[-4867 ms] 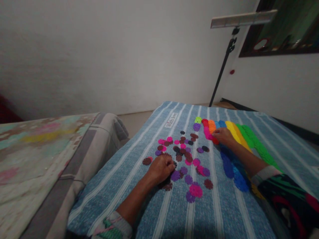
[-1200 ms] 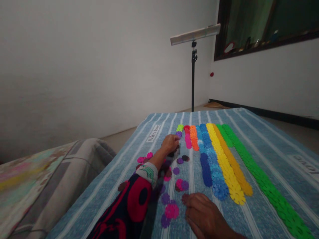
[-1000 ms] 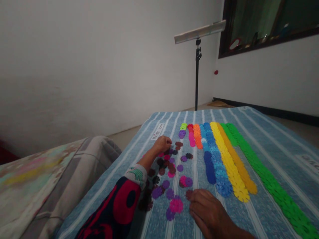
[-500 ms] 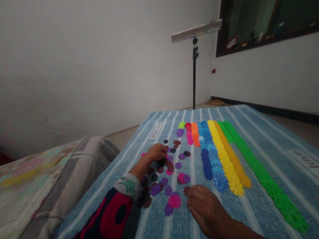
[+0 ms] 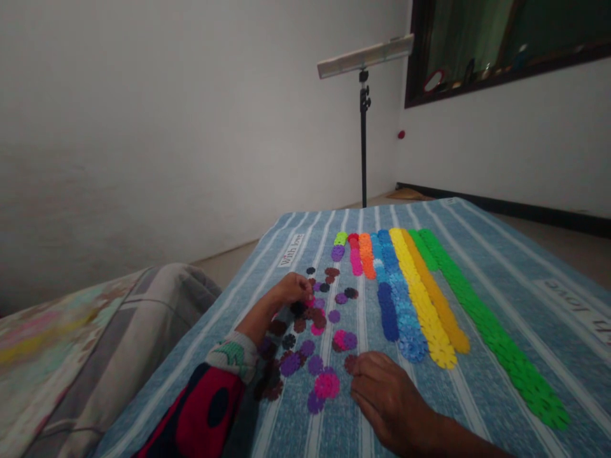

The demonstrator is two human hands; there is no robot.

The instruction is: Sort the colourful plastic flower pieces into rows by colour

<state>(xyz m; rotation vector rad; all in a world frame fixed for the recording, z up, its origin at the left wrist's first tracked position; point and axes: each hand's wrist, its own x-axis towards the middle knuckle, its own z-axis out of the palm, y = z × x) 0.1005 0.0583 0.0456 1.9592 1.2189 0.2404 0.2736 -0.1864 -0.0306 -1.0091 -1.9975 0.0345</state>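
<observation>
My left hand (image 5: 292,290) reaches over a loose scatter of plastic snowflake discs, its fingers pinched together. Whatever is between those fingertips is too small to make out; a pink disc shows just under them. Around it lie brown discs (image 5: 319,319), black discs (image 5: 289,341), purple discs (image 5: 316,364) and pink discs (image 5: 327,383), some overlapping. Nearer to me, my right hand (image 5: 389,397) is low over the cloth with fingers closed, and a brown snowflake disc (image 5: 351,364) shows at its fingertips.
Overlapping discs form colour rows to the right: a dark blue row (image 5: 388,312), a yellow row (image 5: 420,296), a long green row (image 5: 501,337), and shorter ones. A striped blue cloth (image 5: 515,280) covers the table. Behind stands a lamp on a pole (image 5: 363,140); fabric (image 5: 167,305) lies left.
The view has shifted slightly, so everything sits a little further left. My left hand has moved only slightly over the scatter; my right hand stays by the brown disc.
</observation>
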